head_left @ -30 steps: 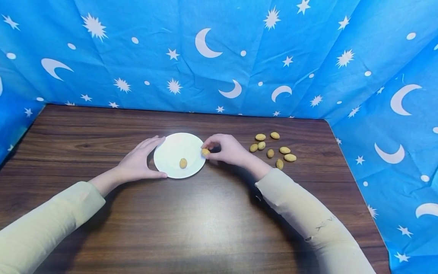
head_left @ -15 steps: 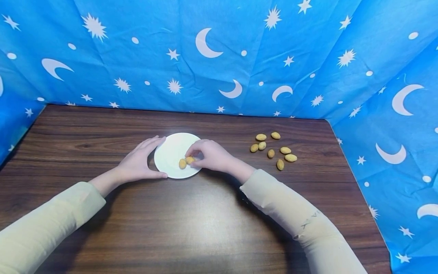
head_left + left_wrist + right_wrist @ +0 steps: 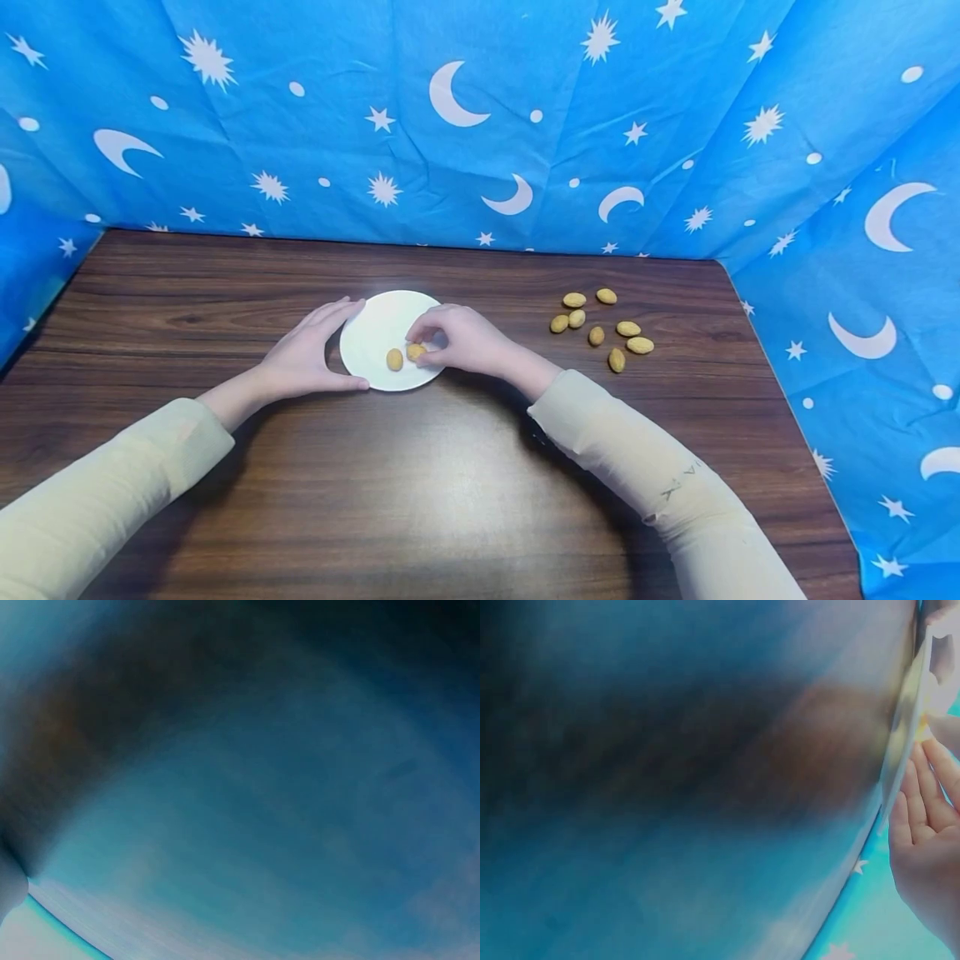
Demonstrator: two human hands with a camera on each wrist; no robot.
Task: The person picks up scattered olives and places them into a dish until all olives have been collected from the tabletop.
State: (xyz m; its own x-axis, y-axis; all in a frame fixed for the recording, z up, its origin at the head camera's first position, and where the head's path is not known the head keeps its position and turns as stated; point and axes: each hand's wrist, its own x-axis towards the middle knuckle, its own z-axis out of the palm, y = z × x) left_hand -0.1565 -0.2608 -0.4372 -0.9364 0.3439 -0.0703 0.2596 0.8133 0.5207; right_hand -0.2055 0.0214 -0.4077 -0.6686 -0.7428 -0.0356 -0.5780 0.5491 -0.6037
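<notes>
A round white plate lies on the wooden table. My left hand rests at its left side, fingers at the far rim and thumb at the near rim, spread wide. Over the right part of the plate, my right hand pinches a small yellow-brown oval nut between thumb and fingertips, partly hidden by them. A second nut lies on the plate just left of it. In the right wrist view the right palm shows at the edge beside the tilted-looking plate. The left wrist view is dark and blurred.
Several similar loose nuts lie scattered on the table to the right, beyond the right forearm. A blue cloth with white moons and stars hangs along the table's back and sides.
My right hand has moved left from the plate's right rim to over the plate, carrying its nut. The nut on the plate has shifted slightly left, opening a small gap. The left hand stays put.
</notes>
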